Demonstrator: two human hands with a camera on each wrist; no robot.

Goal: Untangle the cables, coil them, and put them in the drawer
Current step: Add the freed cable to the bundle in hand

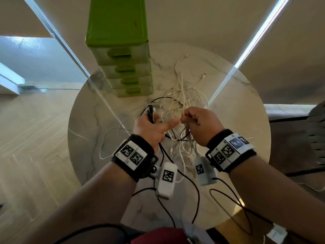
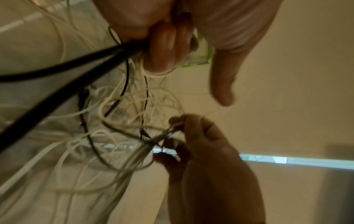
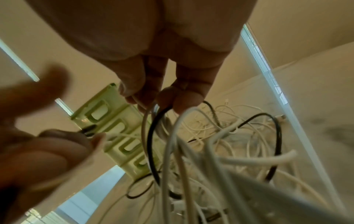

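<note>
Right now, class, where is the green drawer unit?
In the head view, the green drawer unit stands at the round table's far left edge, beyond the cable tangle.

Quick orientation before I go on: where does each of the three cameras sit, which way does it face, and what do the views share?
Head: worn on the head, looking forward and down at the round table, both hands and forearms in view.
Left wrist: looks along the left hand gripping the black cable; the right hand shows beyond.
Right wrist: looks along the right hand pinching white cables; the left hand's fingers show at the picture's left.
Shared: all three show the green drawer unit and the cable tangle.
</note>
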